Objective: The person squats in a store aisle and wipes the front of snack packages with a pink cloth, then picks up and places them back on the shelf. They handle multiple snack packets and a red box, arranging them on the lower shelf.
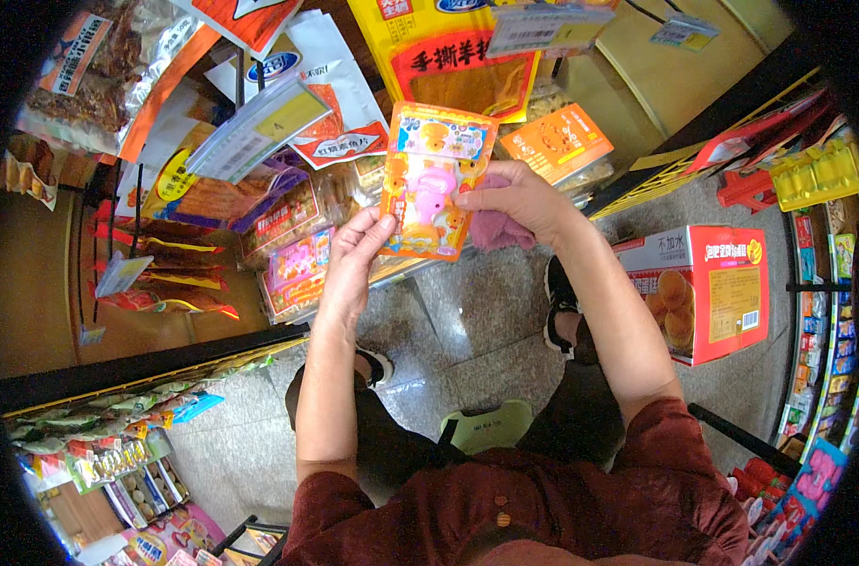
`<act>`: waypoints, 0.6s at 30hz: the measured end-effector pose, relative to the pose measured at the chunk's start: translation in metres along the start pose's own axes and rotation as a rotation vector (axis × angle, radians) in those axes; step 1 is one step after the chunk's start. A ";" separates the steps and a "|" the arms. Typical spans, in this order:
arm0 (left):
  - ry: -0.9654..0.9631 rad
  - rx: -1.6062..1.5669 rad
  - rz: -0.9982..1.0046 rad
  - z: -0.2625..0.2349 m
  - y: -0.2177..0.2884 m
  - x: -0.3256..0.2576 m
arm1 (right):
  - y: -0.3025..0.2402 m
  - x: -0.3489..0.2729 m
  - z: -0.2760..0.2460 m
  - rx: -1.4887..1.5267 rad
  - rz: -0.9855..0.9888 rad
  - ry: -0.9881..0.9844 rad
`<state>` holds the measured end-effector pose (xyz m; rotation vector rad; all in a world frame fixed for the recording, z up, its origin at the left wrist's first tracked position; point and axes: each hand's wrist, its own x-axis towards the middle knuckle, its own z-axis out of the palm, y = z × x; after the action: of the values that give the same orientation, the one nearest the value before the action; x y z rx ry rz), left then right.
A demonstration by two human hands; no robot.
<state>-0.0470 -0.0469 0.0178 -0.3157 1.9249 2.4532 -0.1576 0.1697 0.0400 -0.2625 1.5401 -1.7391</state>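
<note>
An orange packet [436, 184] with a pink animal-shaped piece behind its front is held up in front of the shelf, tilted slightly. My left hand [357, 247] pinches its lower left corner between thumb and fingers. At its right edge, my right hand [522, 205] grips the packet with the thumb on the front; the fingers behind are partly hidden. A mauve cloth [501, 229] hangs bunched beneath my right hand, seemingly held in the same grip. Just left of the packet, a similar pink-and-orange packet [302, 261] lies at the shelf's front.
Hanging snack bags, including a large yellow one [448, 57], and a price-tag holder [260, 127] crowd the shelf. An orange-labelled clear pack [559, 143] lies behind my right hand. A red-and-white carton [698, 294] stands on the floor at right. Between my legs is a green stool [487, 426].
</note>
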 end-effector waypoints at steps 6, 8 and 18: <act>0.029 -0.041 -0.014 0.001 -0.001 0.001 | -0.002 -0.004 0.000 -0.073 0.022 -0.003; 0.046 -0.052 -0.015 0.001 -0.003 0.001 | -0.002 -0.005 0.001 -0.097 0.022 0.004; 0.083 -0.092 -0.016 0.002 -0.001 0.002 | -0.006 -0.002 0.004 0.158 0.004 0.083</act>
<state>-0.0487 -0.0453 0.0172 -0.4402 1.8340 2.5626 -0.1561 0.1682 0.0466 -0.1088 1.4507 -1.8780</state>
